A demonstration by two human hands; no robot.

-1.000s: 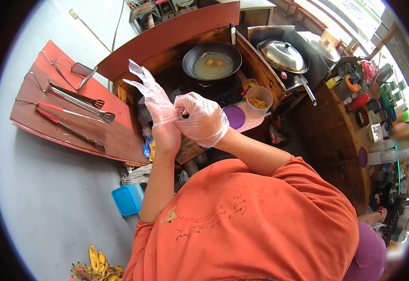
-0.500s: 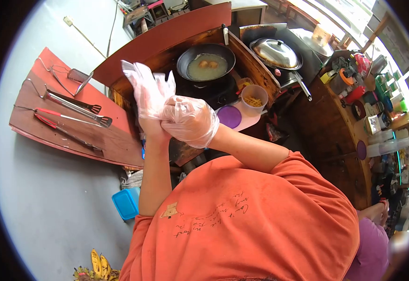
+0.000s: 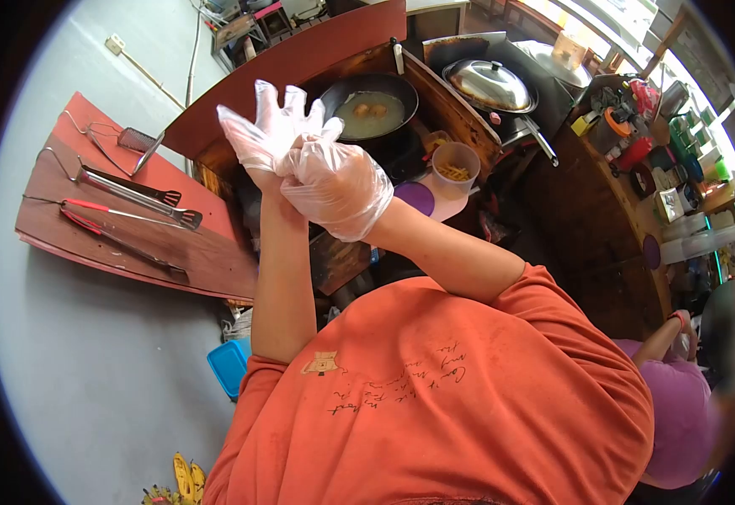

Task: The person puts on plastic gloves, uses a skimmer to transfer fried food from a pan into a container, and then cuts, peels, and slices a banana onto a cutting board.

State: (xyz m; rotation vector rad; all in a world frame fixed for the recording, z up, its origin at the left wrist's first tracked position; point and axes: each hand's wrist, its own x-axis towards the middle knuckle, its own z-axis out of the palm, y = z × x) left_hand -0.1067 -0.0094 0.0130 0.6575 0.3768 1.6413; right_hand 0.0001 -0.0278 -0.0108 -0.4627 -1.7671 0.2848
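Now fanning the left hand (image 3: 276,133) wider inside a clear glove (image 3: 247,139), holding nothing in those spread fingers, and seemingly drawing the plastic closer over them. Clenching the gloved right hand (image 3: 334,183) around the glove's cuff at the left wrist, and keeping that glove over palm and fingers, just beside the frying pan (image 3: 408,91). Facing two round brown pieces (image 3: 371,110) lying in pale oil (image 3: 384,124), with a tub (image 3: 468,154) of yellow strips and a purple lid (image 3: 414,199) nearby, and a covered pan (image 3: 497,82) farther right. Standing near a red board (image 3: 115,244) bearing metal tongs (image 3: 132,193), with a blue box (image 3: 228,364) and bananas (image 3: 184,478) lower left, and sharing the room with another person (image 3: 679,412) in purple.
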